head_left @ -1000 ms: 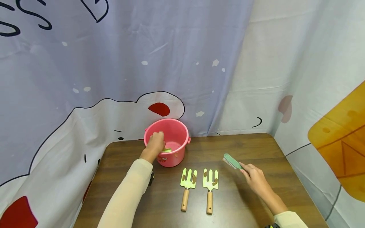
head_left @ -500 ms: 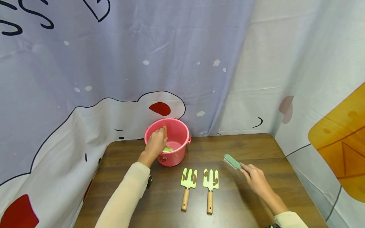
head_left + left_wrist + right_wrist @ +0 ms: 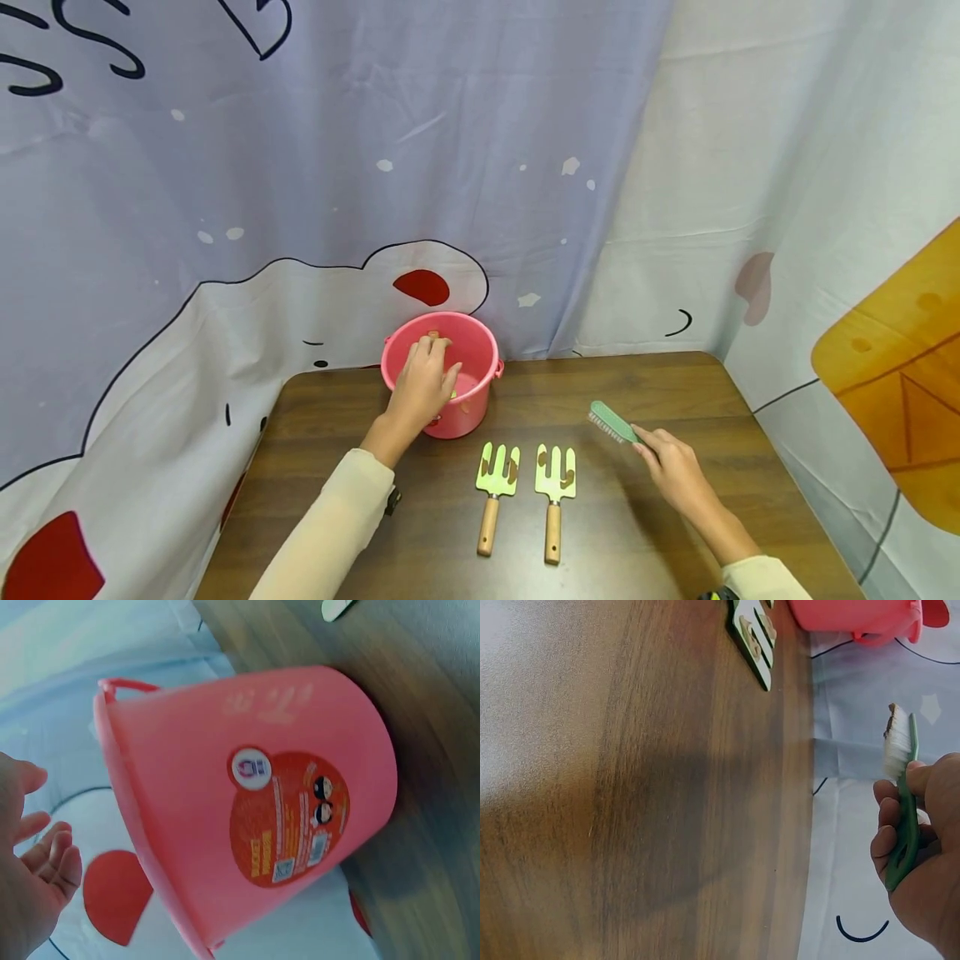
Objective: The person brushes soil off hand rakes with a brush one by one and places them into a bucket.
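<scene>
Over the near left rim of a pink bucket [image 3: 467, 417], my left hand [image 3: 422, 385] hovers with its fingers spread and nothing in them. Behind that hand, a wooden-handled tool [image 3: 433, 334] stands inside the bucket; only its handle end and a speck of yellow-green show. In the left wrist view the fingers are apart from the bucket [image 3: 195, 802]. My right hand [image 3: 672, 473] grips a green brush [image 3: 611, 422] by its handle, raised above the table. White bristles [image 3: 897, 750] bear brown dirt at the end in the right wrist view.
Two yellow-green hand forks with brown patches and wooden handles lie side by side on the table: a left fork [image 3: 488, 525] and a right fork [image 3: 553, 529]. A printed curtain [image 3: 337, 167] hangs behind the brown wooden table [image 3: 660, 383].
My left hand has released the wooden-handled tool inside the bucket, and its fingers have spread. The right hand keeps its grip on the brush, almost still.
</scene>
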Action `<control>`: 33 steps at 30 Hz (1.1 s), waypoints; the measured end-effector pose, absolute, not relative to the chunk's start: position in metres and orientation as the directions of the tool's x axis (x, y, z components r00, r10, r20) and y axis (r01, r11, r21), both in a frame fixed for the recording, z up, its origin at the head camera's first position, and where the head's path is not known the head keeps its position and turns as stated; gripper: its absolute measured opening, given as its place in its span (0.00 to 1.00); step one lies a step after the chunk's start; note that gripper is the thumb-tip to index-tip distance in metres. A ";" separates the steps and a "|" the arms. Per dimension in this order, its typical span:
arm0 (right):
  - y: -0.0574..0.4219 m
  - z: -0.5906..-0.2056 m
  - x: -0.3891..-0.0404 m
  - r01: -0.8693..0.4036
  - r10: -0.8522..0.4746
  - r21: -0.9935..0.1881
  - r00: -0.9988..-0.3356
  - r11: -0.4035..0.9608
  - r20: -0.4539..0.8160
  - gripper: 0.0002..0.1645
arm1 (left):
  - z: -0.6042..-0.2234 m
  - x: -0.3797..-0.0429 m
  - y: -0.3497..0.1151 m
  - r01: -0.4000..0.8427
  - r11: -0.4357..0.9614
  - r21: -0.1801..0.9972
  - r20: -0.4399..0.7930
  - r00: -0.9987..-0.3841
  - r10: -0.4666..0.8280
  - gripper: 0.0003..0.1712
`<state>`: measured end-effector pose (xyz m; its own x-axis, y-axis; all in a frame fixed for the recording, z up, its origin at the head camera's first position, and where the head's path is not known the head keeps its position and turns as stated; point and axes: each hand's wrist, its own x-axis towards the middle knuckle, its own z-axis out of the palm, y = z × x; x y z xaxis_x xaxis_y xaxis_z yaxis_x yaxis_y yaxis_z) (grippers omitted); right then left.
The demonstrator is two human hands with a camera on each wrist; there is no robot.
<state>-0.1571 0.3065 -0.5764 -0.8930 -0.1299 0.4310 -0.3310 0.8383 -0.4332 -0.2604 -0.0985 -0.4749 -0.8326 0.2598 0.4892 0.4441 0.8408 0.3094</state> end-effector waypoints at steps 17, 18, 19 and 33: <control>0.313 -0.568 -0.160 -0.341 -0.129 -0.429 -0.883 0.836 0.451 0.20 | -0.515 -0.212 -0.082 0.749 0.648 0.137 0.697 -0.538 0.475 0.16; 0.315 -0.567 -0.161 -0.343 -0.129 -0.429 -0.882 0.836 0.453 0.20 | -0.519 -0.210 -0.081 0.759 0.637 0.137 0.690 -0.534 0.489 0.16; 0.316 -0.566 -0.161 -0.343 -0.130 -0.426 -0.881 0.837 0.455 0.20 | -0.523 -0.207 -0.081 0.767 0.627 0.138 0.683 -0.532 0.500 0.16; 0.318 -0.562 -0.172 -0.327 -0.126 -0.405 -0.885 0.854 0.449 0.18 | -0.596 -0.171 -0.076 0.693 0.708 0.137 0.422 -0.687 0.591 0.19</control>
